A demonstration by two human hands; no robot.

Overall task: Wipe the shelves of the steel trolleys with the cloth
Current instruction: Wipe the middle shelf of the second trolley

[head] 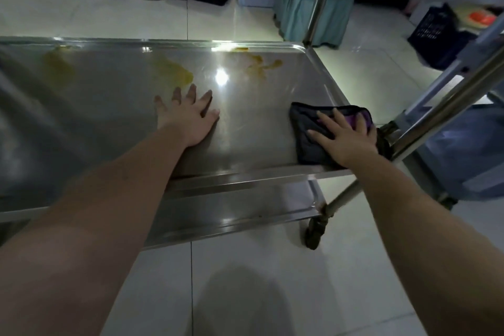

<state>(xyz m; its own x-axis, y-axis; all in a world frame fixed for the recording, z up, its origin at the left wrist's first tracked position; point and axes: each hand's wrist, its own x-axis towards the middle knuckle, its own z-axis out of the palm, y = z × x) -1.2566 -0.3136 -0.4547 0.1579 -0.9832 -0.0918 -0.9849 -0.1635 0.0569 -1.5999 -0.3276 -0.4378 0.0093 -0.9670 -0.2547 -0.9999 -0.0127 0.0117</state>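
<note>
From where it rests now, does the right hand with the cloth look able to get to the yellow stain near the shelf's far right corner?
Probably yes: only bare shelf lies between the cloth under the right hand and that stain; the left hand rests well aside.

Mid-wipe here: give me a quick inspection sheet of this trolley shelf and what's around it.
Surface: shiny steel trolley shelf, yellow smears along its far edge.
Job's things: dark folded cloth with a purple patch, at the shelf's near right corner.
Clutter: nothing seen.
Grippers: left hand flat on the bare steel, fingers spread; right hand pressing flat on the cloth.
Cables: nothing seen.
Surroundings: pale tiled floor; dark plastic crate at right; lower steel shelf beneath.
</note>
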